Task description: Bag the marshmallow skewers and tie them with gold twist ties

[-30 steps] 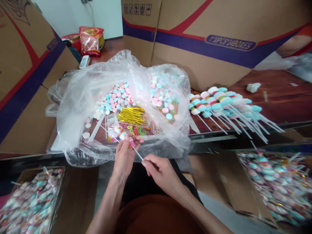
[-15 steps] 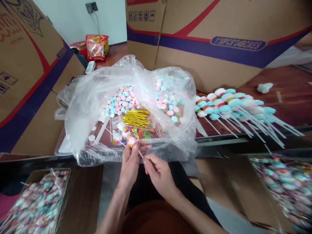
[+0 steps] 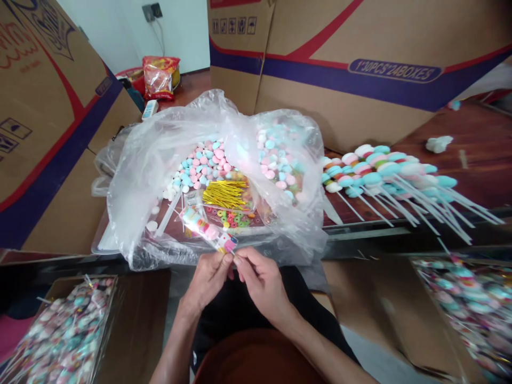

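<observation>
Fingers of the left hand [image 3: 211,277] and right hand [image 3: 264,285] pinch the near end of a wrapped candy skewer [image 3: 206,229], which slants away over clear plastic [image 3: 286,234]; beyond lie gold strips [image 3: 224,194], and off right, piled candy skewers [image 3: 382,170].

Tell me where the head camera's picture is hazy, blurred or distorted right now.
Head view: pale glare and haze on the clear plastic bag, veiling some pastel candies; head view, lower right: boxed candies smeared and stretched toward the edge; head view, near centre: held candy stick and gold ties clearer; head view, extreme upper right: corner dark.
</observation>
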`<state>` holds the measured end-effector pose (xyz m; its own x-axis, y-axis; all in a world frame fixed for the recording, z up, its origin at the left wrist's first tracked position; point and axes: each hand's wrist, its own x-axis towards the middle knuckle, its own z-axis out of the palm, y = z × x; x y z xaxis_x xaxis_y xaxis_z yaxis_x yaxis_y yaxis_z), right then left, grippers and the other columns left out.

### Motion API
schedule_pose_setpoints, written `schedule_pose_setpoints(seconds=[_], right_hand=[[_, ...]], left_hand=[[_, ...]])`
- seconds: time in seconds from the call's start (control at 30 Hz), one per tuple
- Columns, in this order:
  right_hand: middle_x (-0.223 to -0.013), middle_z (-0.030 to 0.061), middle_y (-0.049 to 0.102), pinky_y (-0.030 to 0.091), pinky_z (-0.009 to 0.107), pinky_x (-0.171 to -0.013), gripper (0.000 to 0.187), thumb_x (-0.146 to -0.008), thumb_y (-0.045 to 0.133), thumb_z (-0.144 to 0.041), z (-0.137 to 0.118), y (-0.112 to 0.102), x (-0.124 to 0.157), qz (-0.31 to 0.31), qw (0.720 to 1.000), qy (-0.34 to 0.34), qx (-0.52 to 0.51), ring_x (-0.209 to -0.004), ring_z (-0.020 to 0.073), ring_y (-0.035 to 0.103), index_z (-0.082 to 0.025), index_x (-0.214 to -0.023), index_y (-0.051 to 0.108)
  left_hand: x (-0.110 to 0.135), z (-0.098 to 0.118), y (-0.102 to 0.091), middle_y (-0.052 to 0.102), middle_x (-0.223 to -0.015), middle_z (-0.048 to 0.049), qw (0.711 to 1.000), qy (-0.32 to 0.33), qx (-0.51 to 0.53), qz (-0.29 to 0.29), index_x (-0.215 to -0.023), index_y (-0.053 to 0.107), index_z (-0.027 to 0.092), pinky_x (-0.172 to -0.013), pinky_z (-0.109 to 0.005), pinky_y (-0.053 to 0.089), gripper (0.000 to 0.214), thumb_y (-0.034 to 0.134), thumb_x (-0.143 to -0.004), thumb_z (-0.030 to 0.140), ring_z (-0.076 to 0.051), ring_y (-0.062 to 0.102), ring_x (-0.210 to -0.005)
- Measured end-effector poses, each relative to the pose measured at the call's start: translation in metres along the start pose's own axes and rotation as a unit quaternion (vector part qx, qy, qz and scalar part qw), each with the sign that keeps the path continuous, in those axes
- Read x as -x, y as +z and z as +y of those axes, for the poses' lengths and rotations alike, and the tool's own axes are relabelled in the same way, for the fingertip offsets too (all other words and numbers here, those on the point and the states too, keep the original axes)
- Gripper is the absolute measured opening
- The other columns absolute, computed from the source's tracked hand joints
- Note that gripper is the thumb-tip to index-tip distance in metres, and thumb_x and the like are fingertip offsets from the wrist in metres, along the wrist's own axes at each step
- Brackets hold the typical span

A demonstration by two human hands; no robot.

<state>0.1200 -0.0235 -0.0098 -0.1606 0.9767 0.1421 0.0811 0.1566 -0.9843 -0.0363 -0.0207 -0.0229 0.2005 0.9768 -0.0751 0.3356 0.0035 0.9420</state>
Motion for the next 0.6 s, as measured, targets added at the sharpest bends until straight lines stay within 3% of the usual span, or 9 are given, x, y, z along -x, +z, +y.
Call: schedule_pose_setpoints(seconds=[0.07, 0.13, 0.2, 0.27, 0.33, 0.47, 0.6], right_hand=[[-0.058, -0.0057, 0.049, 0.037, 0.021, -0.052, 0.025, -0.099, 0.047, -0.021, 0.000, -0.001, -0.001, -0.004, 1.000, -0.015, 0.018, -0.050, 0.0093, 0.046, -0.021, -0.075, 0.053], [-0.058, -0.0056, 0.049, 0.037, 0.021, -0.053, 0.024, -0.099, 0.047, -0.020, 0.002, -0.001, 0.000, 0.002, 0.998, -0.033, 0.044, -0.050, 0.0092, 0.046, -0.020, -0.076, 0.053], [-0.060, -0.0054, 0.049, 0.038, 0.021, -0.054, 0.023, -0.099, 0.047, -0.019, 0.006, 0.001, 0.001, 0.008, 0.996, -0.050, 0.067, -0.051, 0.0092, 0.047, -0.020, -0.077, 0.054], [-0.061, -0.0052, 0.049, 0.038, 0.021, -0.055, 0.022, -0.099, 0.047, -0.018, 0.010, 0.004, 0.003, 0.005, 0.995, -0.063, 0.079, -0.052, 0.0093, 0.048, -0.020, -0.079, 0.055], [-0.063, -0.0043, 0.051, 0.039, 0.021, -0.056, 0.022, -0.100, 0.046, -0.017, 0.013, 0.009, 0.005, -0.005, 0.994, -0.074, 0.083, -0.053, 0.0097, 0.049, -0.020, -0.080, 0.055], [-0.064, -0.0034, 0.052, 0.038, 0.022, -0.055, 0.024, -0.099, 0.044, -0.016, 0.016, 0.018, 0.007, -0.015, 0.994, -0.073, 0.076, -0.053, 0.0106, 0.049, -0.021, -0.077, 0.053], [-0.060, -0.0051, 0.048, 0.037, 0.023, -0.055, 0.023, -0.099, 0.045, -0.019, 0.018, 0.020, 0.006, -0.028, 0.998, -0.031, 0.047, -0.051, 0.0107, 0.045, -0.021, -0.077, 0.051]], left_hand=[[0.004, 0.000, -0.007, 0.061, -0.057, -0.0025, 1.000, -0.011, 0.006, -0.020, -0.060, 0.061, 0.018, -0.059, -0.026, 0.041, 0.054, 0.047, -0.099, 0.053, -0.014, 0.055, -0.055], [0.006, 0.002, -0.009, 0.064, -0.063, -0.0030, 0.998, -0.031, 0.058, 0.011, -0.070, 0.067, 0.017, -0.063, -0.027, 0.045, 0.045, 0.059, -0.092, 0.055, -0.016, 0.059, -0.060], [0.006, 0.005, -0.005, 0.071, -0.079, -0.0059, 0.983, -0.056, 0.149, 0.091, -0.089, 0.072, 0.018, -0.070, -0.029, 0.050, 0.041, 0.068, -0.085, 0.058, -0.020, 0.066, -0.073], [0.003, 0.010, 0.004, 0.075, -0.098, -0.0091, 0.950, -0.077, 0.242, 0.181, -0.104, 0.072, 0.019, -0.080, -0.032, 0.053, 0.046, 0.069, -0.084, 0.060, -0.023, 0.069, -0.090], [-0.002, 0.016, 0.013, 0.076, -0.104, -0.0103, 0.918, -0.094, 0.306, 0.232, -0.105, 0.072, 0.019, -0.088, -0.035, 0.053, 0.045, 0.067, -0.086, 0.059, -0.024, 0.070, -0.096], [-0.011, 0.024, 0.022, 0.077, -0.093, -0.0094, 0.875, -0.124, 0.406, 0.234, -0.095, 0.073, 0.017, -0.087, -0.037, 0.053, 0.038, 0.074, -0.082, 0.053, -0.025, 0.073, -0.092], [-0.010, 0.024, 0.019, 0.078, -0.085, -0.0089, 0.855, -0.131, 0.463, 0.194, -0.089, 0.076, 0.016, -0.087, -0.037, 0.054, 0.030, 0.080, -0.079, 0.043, -0.026, 0.073, -0.091]])
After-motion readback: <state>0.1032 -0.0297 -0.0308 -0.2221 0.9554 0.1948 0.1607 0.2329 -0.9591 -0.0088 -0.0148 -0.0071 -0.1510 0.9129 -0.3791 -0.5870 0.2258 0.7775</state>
